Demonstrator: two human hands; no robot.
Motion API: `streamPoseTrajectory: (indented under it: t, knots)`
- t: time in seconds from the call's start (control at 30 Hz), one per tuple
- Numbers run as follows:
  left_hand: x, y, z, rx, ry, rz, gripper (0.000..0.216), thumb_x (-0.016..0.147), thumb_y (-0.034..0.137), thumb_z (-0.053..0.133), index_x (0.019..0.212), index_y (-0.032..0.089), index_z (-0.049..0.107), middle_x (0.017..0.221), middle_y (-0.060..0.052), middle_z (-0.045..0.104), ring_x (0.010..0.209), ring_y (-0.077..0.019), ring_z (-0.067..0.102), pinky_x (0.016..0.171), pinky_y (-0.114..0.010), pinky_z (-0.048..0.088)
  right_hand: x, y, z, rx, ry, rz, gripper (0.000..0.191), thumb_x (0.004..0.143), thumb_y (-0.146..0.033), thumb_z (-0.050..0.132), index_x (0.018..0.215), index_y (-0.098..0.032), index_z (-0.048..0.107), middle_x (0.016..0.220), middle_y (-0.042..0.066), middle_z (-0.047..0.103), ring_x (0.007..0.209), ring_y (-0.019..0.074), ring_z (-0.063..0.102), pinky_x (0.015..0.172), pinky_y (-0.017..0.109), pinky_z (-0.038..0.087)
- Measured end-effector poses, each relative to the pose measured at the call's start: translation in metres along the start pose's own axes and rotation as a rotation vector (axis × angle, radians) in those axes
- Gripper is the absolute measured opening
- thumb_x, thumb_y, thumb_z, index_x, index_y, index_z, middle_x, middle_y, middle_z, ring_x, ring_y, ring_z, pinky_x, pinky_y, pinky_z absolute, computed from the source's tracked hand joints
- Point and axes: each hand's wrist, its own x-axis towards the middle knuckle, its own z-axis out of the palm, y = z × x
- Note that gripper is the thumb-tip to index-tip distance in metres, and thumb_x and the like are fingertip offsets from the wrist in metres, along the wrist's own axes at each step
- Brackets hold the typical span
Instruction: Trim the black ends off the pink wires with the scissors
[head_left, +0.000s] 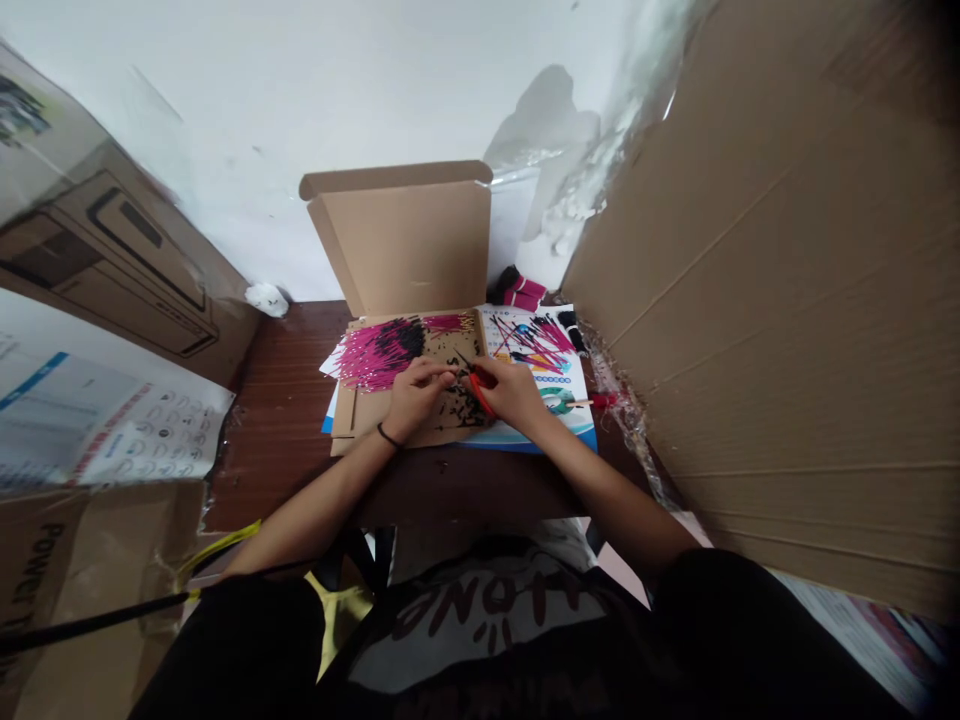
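Observation:
My right hand (514, 393) is closed around a pair of scissors (481, 394) with orange-red handles, the dark blades pointing up and left. Close beside it, my left hand (417, 397) is pinched near the blades; what sits between its fingertips is too small to make out. Both hands are over an open flat cardboard box (360, 425). In the box, left of the blades, lies a pile of thin magenta strands (367, 355) with black parts. Small black cut bits (469, 408) are scattered under and between my hands.
The box lid (409, 245) stands up against the wall. More magenta and black strands (551, 340) lie on a printed sheet (577, 425) at the right, with a magenta bundle (525, 292) behind. Large cardboard boxes (787, 300) flank the brown table (262, 420).

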Motion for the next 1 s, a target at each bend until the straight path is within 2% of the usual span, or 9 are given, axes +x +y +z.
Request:
streamPoseTrajectory:
  t: [0.1, 0.2, 0.33, 0.5, 0.57, 0.63, 0.73, 0.87, 1.0]
  knots:
    - [0.0, 0.001, 0.0, -0.074, -0.036, -0.082, 0.028, 0.07, 0.045, 0.07, 0.078, 0.018, 0.073, 0.076, -0.005, 0.071, 0.072, -0.0158, 0.065, 0.068, -0.028, 0.052, -0.003, -0.004, -0.001, 0.155, 0.012, -0.036, 0.033, 0.082, -0.039, 0.057, 0.103, -0.018, 0.07, 0.075, 0.005, 0.071, 0.064, 0.0145, 0.06, 0.061, 0.023, 0.039]
    - [-0.001, 0.002, 0.0, -0.144, -0.007, -0.142, 0.034, 0.068, 0.048, 0.071, 0.078, 0.016, 0.069, 0.075, -0.006, 0.072, 0.069, -0.0167, 0.067, 0.066, -0.029, 0.053, -0.005, -0.007, 0.001, 0.283, -0.019, -0.058, 0.035, 0.079, -0.038, 0.061, 0.106, -0.017, 0.069, 0.078, 0.005, 0.071, 0.065, 0.0141, 0.06, 0.063, 0.023, 0.041]
    - [-0.001, 0.004, 0.0, -0.183, -0.02, -0.189, 0.039, 0.065, 0.052, 0.072, 0.077, 0.015, 0.065, 0.072, -0.006, 0.072, 0.065, -0.0162, 0.067, 0.063, -0.029, 0.054, -0.004, -0.008, 0.004, 0.352, -0.065, -0.099, 0.033, 0.077, -0.032, 0.062, 0.106, -0.016, 0.068, 0.079, 0.004, 0.07, 0.065, 0.0132, 0.059, 0.062, 0.023, 0.042]
    - [0.001, 0.012, -0.002, -0.168, -0.093, -0.161, 0.038, 0.071, 0.048, 0.069, 0.09, 0.015, 0.067, 0.084, -0.01, 0.074, 0.077, -0.0195, 0.07, 0.073, -0.032, 0.055, 0.006, 0.004, -0.02, 0.12, -0.042, -0.124, 0.025, 0.076, -0.019, 0.059, 0.099, -0.016, 0.069, 0.079, 0.005, 0.07, 0.07, 0.0149, 0.061, 0.066, 0.024, 0.041]
    - [0.003, 0.013, -0.004, -0.144, -0.092, -0.139, 0.038, 0.076, 0.046, 0.065, 0.096, 0.015, 0.067, 0.087, -0.011, 0.075, 0.083, -0.0199, 0.07, 0.076, -0.033, 0.055, 0.013, 0.015, -0.037, -0.037, 0.004, -0.047, 0.027, 0.079, -0.018, 0.055, 0.103, -0.018, 0.068, 0.08, 0.005, 0.071, 0.073, 0.0159, 0.062, 0.067, 0.024, 0.041]
    - [0.005, 0.011, -0.006, -0.097, -0.062, -0.132, 0.035, 0.079, 0.045, 0.061, 0.095, 0.015, 0.066, 0.082, -0.01, 0.075, 0.08, -0.0188, 0.07, 0.072, -0.031, 0.054, 0.019, 0.028, -0.053, -0.245, 0.005, 0.049, 0.026, 0.083, -0.022, 0.052, 0.104, -0.019, 0.067, 0.083, 0.008, 0.071, 0.075, 0.0191, 0.063, 0.066, 0.027, 0.04]
    - [0.006, 0.006, -0.008, -0.003, -0.02, -0.126, 0.03, 0.083, 0.041, 0.056, 0.092, 0.014, 0.067, 0.074, -0.007, 0.073, 0.066, -0.0162, 0.067, 0.061, -0.027, 0.051, 0.024, 0.046, -0.062, -0.51, -0.108, 0.187, 0.026, 0.087, -0.028, 0.047, 0.1, -0.02, 0.068, 0.087, 0.013, 0.071, 0.077, 0.0244, 0.065, 0.062, 0.03, 0.039]
    - [0.004, 0.004, -0.01, 0.095, -0.032, -0.047, 0.026, 0.086, 0.035, 0.051, 0.093, 0.015, 0.067, 0.075, -0.005, 0.072, 0.069, -0.0159, 0.065, 0.065, -0.028, 0.05, 0.022, 0.06, -0.061, -0.562, -0.148, 0.219, 0.027, 0.086, -0.029, 0.049, 0.103, -0.02, 0.067, 0.088, 0.015, 0.071, 0.078, 0.0263, 0.066, 0.062, 0.03, 0.04]
    - [0.003, 0.012, -0.01, 0.304, -0.133, 0.101, 0.019, 0.086, 0.029, 0.054, 0.091, 0.019, 0.069, 0.084, -0.005, 0.072, 0.075, -0.0165, 0.064, 0.067, -0.028, 0.049, 0.019, 0.07, -0.066, -0.461, -0.008, 0.26, 0.034, 0.087, -0.041, 0.049, 0.11, -0.021, 0.065, 0.091, 0.013, 0.072, 0.08, 0.025, 0.067, 0.063, 0.03, 0.042]
